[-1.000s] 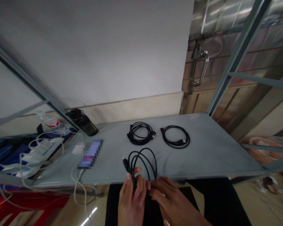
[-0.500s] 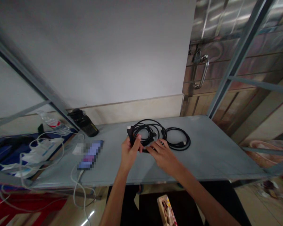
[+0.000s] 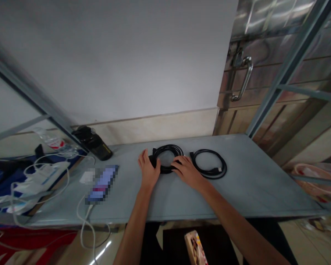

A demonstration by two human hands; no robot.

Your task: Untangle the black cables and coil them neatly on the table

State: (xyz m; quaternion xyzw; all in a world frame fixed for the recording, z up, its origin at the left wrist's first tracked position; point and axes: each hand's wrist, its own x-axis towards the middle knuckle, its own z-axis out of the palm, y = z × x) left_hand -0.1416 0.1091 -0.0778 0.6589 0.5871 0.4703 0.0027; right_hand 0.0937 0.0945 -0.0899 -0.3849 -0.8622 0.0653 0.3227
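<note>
A looped black cable (image 3: 169, 148) lies on the grey tabletop in a fairly neat ring. My left hand (image 3: 149, 171) is at the ring's left side, with the cable between its thumb and fingers. At the right side, my right hand (image 3: 188, 171) has its fingers curled over the cable; their tips are partly hidden. Just right of it rests a second coiled black cable (image 3: 224, 165), a connector at its lower right, touched by neither hand.
A phone (image 3: 103, 184) with a white charging cord lies left on the table (image 3: 253, 191). Behind it are a black bottle (image 3: 95, 143) and a clear plastic bottle (image 3: 55, 143). Below the table edge is a small printed box (image 3: 195, 246). Metal frame posts stand at both sides.
The cable in my hands has gone from loose, overlapping loops to a tidier ring lower on the table. My left fingers have spread outward around its left side. The view has shifted slightly.
</note>
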